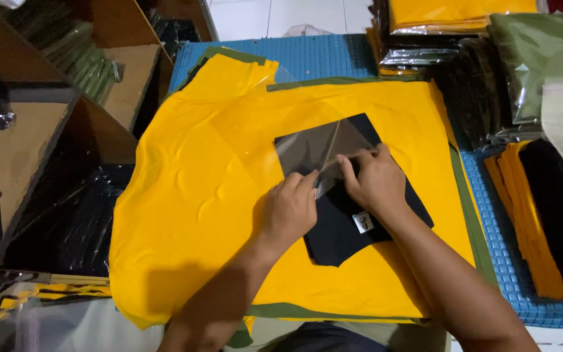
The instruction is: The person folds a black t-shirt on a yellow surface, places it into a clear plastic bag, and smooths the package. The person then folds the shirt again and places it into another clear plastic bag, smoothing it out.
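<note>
Pinching the mouth of a clear plastic bag (pixel 317 153), both hands worked over a folded black garment (pixel 350 225) that lay at the centre of a spread yellow shirt (pixel 197 189). The left hand (pixel 289 210) had its fingertips closed narrowly on the bag's near edge, at about seven o'clock from the film; the right hand (pixel 374 182) gripped the same edge from four o'clock, thumb and fingers drawn together on the plastic. The bag sat partly over the upper end of the black garment, whose small white label (pixel 363 222) showed just below the right wrist. Judging from this, the thin film could have slipped or torn if the two grips pulled unevenly, and the fold could have bunched at the opening. Stacks of bagged garments (pixel 490 85) stood at two o'clock, near enough for an elbow to disturb.
</note>
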